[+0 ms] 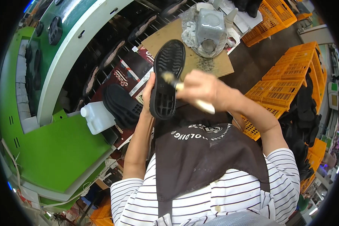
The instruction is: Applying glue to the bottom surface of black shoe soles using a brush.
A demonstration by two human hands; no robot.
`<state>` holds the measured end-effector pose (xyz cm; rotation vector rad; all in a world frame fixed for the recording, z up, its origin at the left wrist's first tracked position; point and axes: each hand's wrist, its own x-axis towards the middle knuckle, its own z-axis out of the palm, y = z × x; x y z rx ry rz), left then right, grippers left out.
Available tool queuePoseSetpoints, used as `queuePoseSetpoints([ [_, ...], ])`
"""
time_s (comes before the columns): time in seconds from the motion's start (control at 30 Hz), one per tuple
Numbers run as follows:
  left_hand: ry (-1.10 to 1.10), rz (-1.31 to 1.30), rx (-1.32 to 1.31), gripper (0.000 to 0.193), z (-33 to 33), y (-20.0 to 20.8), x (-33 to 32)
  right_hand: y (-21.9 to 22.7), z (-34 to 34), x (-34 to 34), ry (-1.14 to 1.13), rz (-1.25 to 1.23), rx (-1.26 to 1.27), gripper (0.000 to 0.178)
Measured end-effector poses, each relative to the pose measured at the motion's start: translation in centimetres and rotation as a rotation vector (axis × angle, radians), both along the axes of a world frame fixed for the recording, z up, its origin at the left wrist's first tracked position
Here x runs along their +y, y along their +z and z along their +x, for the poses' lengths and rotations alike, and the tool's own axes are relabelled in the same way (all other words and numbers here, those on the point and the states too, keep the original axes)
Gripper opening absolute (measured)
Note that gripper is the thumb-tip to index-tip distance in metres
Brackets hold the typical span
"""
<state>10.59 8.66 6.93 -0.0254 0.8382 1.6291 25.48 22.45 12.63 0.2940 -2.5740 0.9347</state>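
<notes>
A black shoe sole [169,60], its hollowed, ribbed side facing up, is held upright along its left edge by my left hand [148,92]. The fingers of that hand are mostly hidden behind the sole. My right hand [205,90] is closed round the pale handle of a brush [173,80], whose yellowish bristles are over the middle of the sole. The brush is blurred, so I cannot tell if the bristles touch. Left of my left hand lie stacked black soles [120,101], beside a white plastic jug [98,117].
A cardboard sheet [154,39] carries a clear plastic container [211,28] and a nozzle bottle [231,17]. At the left a green machine [60,154] has a pale curved frame. Orange crates [278,86] holding black pieces stand at the right.
</notes>
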Motion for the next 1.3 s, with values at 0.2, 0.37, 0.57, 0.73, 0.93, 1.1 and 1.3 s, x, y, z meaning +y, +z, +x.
queuePoseSetpoints([
  [0.2,-0.102,0.212,-0.054,0.060,-0.5,-0.1,-0.1,0.8,-0.6,0.1,0.158,-0.615,-0.216,0.012],
  [0.37,-0.163,0.226,0.010,0.072,0.0,-0.6,-0.5,-1.2,-2.4,6.1,-0.352,-0.708,-0.192,0.016],
  [0.57,0.025,0.018,-0.095,0.066,0.6,-0.5,0.7,-1.8,-1.3,3.3,-0.270,-0.120,0.168,0.011],
  [0.73,0.059,0.064,-0.043,0.061,0.4,-0.8,2.2,-0.2,-1.2,4.1,-0.378,-0.522,0.125,0.010],
  [0.93,0.066,-0.044,-0.031,0.067,0.2,0.7,2.4,-0.3,-1.3,2.6,-0.145,-0.656,0.101,0.007],
  [1.1,-0.178,0.214,0.019,0.068,-0.8,-0.2,2.0,-1.9,-1.2,4.2,-0.330,0.029,0.178,0.014],
  [1.3,-0.144,0.199,-0.075,0.068,-3.1,-2.7,1.1,-0.8,-0.4,3.1,0.118,-0.071,0.156,0.024],
])
